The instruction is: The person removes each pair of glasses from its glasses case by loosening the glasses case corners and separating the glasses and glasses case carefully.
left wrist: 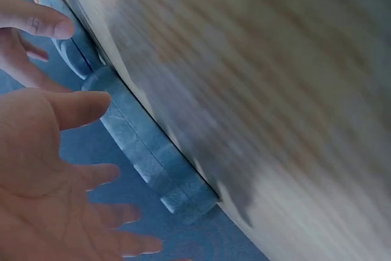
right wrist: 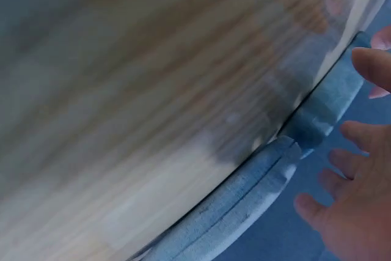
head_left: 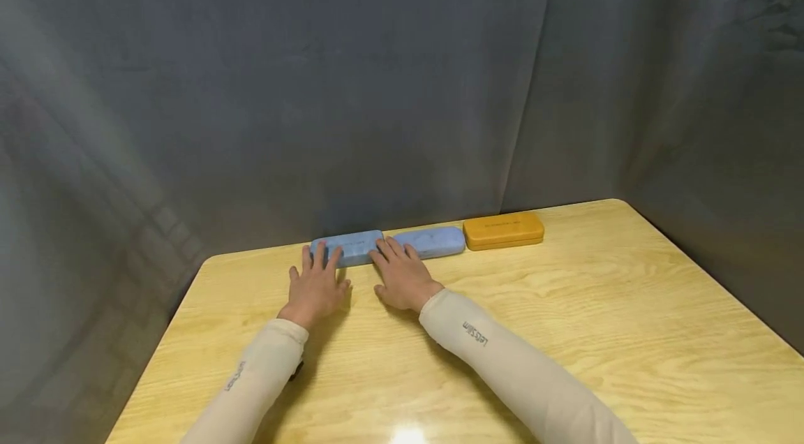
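Note:
Three glasses cases lie end to end along the table's far edge. The left one is blue point(head_left: 356, 246), the middle one periwinkle blue point(head_left: 436, 241), and the right one orange point(head_left: 504, 230). My left hand point(head_left: 317, 292) has its fingers spread, the tips overlapping the left part of the blue case. In the left wrist view the palm and straight fingers of the left hand point(left wrist: 49, 175) show beside the blue case point(left wrist: 149, 148). My right hand point(head_left: 403, 279) reaches over the joint between the two blue cases, fingers extended. In the right wrist view its fingers are loosely bent beside the periwinkle case point(right wrist: 235, 206).
The cases sit on a light wood-grain table point(head_left: 565, 332) with rounded far corners. A grey curtain point(head_left: 352, 95) hangs right behind the far edge and continues along both sides. Pale sleeves point(head_left: 515, 367) cover both forearms.

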{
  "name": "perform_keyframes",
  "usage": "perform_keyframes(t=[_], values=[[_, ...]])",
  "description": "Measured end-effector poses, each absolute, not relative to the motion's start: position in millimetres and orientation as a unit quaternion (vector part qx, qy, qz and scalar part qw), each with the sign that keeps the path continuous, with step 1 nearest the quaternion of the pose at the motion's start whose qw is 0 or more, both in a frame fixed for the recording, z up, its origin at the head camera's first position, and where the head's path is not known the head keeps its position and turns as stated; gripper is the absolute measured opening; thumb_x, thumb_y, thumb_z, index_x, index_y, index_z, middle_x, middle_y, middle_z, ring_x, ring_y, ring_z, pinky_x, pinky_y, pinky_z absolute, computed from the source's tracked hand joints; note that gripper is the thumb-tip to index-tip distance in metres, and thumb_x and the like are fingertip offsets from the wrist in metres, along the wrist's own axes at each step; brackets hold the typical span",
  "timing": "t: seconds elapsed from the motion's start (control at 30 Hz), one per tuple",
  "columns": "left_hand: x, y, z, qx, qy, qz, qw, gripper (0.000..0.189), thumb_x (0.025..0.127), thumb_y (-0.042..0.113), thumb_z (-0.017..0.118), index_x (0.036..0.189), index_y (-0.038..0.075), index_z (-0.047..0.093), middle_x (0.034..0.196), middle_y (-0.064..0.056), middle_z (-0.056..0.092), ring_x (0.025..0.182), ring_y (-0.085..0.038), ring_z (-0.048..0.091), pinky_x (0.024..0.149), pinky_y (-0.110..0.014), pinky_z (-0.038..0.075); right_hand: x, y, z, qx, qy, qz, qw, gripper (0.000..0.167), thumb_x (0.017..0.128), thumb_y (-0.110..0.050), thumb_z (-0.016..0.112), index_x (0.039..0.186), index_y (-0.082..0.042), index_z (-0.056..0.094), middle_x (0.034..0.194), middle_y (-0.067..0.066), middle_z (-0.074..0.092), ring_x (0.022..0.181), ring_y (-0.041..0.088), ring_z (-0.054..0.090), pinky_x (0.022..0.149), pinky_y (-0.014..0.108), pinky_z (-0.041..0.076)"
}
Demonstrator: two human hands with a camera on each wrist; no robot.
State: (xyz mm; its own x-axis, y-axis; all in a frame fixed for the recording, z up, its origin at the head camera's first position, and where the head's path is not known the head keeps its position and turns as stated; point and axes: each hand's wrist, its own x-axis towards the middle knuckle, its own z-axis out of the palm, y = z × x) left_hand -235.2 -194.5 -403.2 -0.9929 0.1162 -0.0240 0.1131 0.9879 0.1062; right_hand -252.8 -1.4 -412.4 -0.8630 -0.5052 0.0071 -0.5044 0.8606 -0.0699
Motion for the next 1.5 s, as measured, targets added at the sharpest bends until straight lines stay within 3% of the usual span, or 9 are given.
perform_keyframes(t=[0.33, 0.63, 0.83, 1.07, 1.2, 1.33, 1.5], values=[[-241, -200, -415, 0.061, 0.995, 0.051, 0.052, 0.072, 0.101, 0.038, 0.054, 0.159, 0.009, 0.022, 0.166, -0.018, 0.015, 0.153, -0.045, 0.006, 0.114, -0.072, 0.018, -263, -3, -421, -0.255, 0.964, -0.051, 0.048, 0.073, 0.1, -0.043, 0.055, 0.16, -0.019, 0.022, 0.169, 0.001, 0.013, 0.156, 0.021, 0.011, 0.126, 0.046, 0.013], [-243, -201, -410, 0.098, 0.994, 0.038, 0.044, 0.072, 0.101, 0.029, 0.057, 0.156, -0.002, 0.024, 0.163, -0.027, 0.018, 0.151, -0.044, 0.019, 0.119, -0.058, 0.026, -268, -2, -419, -0.272, 0.959, -0.063, 0.057, 0.07, 0.1, -0.03, 0.056, 0.159, -0.015, 0.023, 0.168, 0.004, 0.017, 0.155, 0.021, 0.019, 0.125, 0.042, 0.018], [-243, -204, -407, 0.102, 0.994, 0.024, 0.024, 0.068, 0.099, 0.026, 0.06, 0.155, 0.0, 0.03, 0.16, -0.027, 0.027, 0.148, -0.044, 0.028, 0.116, -0.058, 0.031, -269, -4, -417, -0.277, 0.957, -0.066, 0.054, 0.071, 0.099, -0.03, 0.058, 0.159, -0.015, 0.024, 0.167, 0.004, 0.019, 0.154, 0.021, 0.019, 0.125, 0.041, 0.018], [-244, -207, -404, 0.103, 0.994, 0.026, 0.036, 0.065, 0.1, 0.023, 0.059, 0.156, 0.008, 0.031, 0.161, -0.023, 0.027, 0.148, -0.042, 0.028, 0.115, -0.061, 0.03, -270, 0, -415, -0.28, 0.957, -0.066, 0.046, 0.069, 0.098, -0.029, 0.059, 0.158, -0.015, 0.027, 0.166, 0.005, 0.023, 0.154, 0.021, 0.022, 0.125, 0.042, 0.019], [-244, -208, -401, 0.109, 0.994, 0.022, 0.022, 0.06, 0.099, 0.022, 0.061, 0.153, 0.008, 0.038, 0.157, -0.022, 0.035, 0.144, -0.042, 0.035, 0.11, -0.061, 0.036, -270, 0, -415, -0.293, 0.953, -0.08, 0.008, 0.059, 0.098, -0.026, 0.06, 0.152, -0.014, 0.038, 0.159, 0.006, 0.036, 0.148, 0.023, 0.033, 0.121, 0.044, 0.027], [-243, -208, -402, 0.127, 0.991, 0.029, -0.019, 0.051, 0.096, 0.018, 0.065, 0.144, 0.007, 0.05, 0.144, -0.019, 0.05, 0.131, -0.04, 0.049, 0.097, -0.06, 0.047, -270, -2, -417, -0.292, 0.95, -0.102, -0.036, 0.045, 0.098, -0.025, 0.062, 0.141, -0.014, 0.052, 0.143, 0.004, 0.053, 0.134, 0.023, 0.05, 0.116, 0.045, 0.035], [-241, -208, -405, 0.14, 0.988, 0.031, -0.06, 0.043, 0.093, 0.013, 0.069, 0.134, 0.008, 0.059, 0.128, -0.017, 0.058, 0.119, -0.037, 0.054, 0.083, -0.058, 0.052, -271, -6, -419, -0.286, 0.952, -0.101, -0.043, 0.047, 0.098, -0.027, 0.064, 0.141, -0.013, 0.053, 0.14, 0.005, 0.054, 0.131, 0.026, 0.053, 0.115, 0.044, 0.036]])
